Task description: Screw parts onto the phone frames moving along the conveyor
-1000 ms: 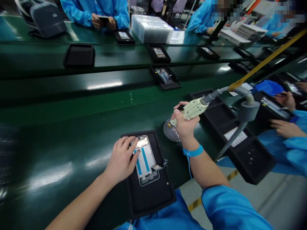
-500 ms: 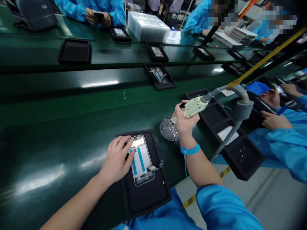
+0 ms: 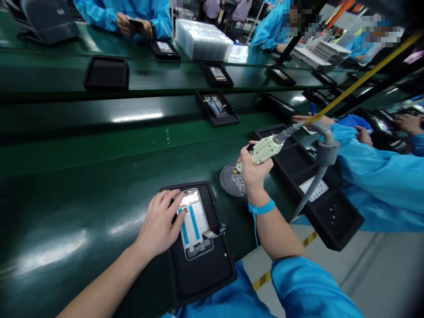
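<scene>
My left hand (image 3: pixel 161 221) rests over the left edge of an opened phone (image 3: pixel 202 220), fingers spread across its upper part. The phone shows a circuit board at the top and two blue strips below, with a loose flex cable at its right side. It lies in a black tray (image 3: pixel 207 278) at the bench's near edge. My right hand (image 3: pixel 255 170) is wrapped around a pale green electric screwdriver (image 3: pixel 265 150) on a grey cable. The screwdriver's tip points down at a round perforated dish (image 3: pixel 232 181) of small metal screws.
A long black compartment tray (image 3: pixel 294 163) stands at my right, holding a white card and small parts. Black trays with phones, one of them nearest (image 3: pixel 217 107), lie along the conveyor. A clear plastic box stack (image 3: pixel 203 39) stands behind. A co-worker's blue sleeve (image 3: pixel 380 168) is at right.
The co-worker at the right has reached an arm forward past the compartment tray. The phone tray on the conveyor has shifted slightly left. My hands stay nearly in place.
</scene>
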A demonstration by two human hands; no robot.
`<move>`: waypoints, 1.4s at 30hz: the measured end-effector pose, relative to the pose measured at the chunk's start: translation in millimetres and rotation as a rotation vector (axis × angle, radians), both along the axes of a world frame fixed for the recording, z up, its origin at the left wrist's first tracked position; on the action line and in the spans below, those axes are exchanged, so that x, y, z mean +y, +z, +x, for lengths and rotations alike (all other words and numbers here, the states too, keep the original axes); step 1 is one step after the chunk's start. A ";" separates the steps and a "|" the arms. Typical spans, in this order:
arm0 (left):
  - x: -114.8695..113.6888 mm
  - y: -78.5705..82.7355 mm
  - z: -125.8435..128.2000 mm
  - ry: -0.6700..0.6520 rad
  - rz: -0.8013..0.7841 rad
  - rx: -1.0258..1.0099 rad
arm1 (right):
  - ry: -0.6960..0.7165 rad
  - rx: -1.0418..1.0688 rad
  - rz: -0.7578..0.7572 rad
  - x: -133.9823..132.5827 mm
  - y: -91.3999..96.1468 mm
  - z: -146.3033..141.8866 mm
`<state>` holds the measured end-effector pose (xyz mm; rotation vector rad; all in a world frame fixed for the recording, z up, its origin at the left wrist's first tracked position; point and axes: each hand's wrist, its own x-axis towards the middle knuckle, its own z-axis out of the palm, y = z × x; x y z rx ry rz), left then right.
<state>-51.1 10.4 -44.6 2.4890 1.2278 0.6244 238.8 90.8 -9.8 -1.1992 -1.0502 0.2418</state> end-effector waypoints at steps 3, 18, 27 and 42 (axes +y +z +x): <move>0.1 -0.2 -1.3 0.001 0.006 -0.003 | -0.007 0.004 -0.003 -0.3 -1.7 0.3; -19.1 2.3 21.1 0.005 -0.032 -0.008 | 0.260 0.193 0.148 -31.8 42.4 -59.7; -19.8 7.5 17.0 -0.031 -0.139 0.024 | 0.570 0.151 -0.026 -51.8 14.8 -120.6; -21.1 5.3 18.4 -0.026 -0.126 -0.017 | 0.623 0.128 -0.080 -54.3 5.2 -128.4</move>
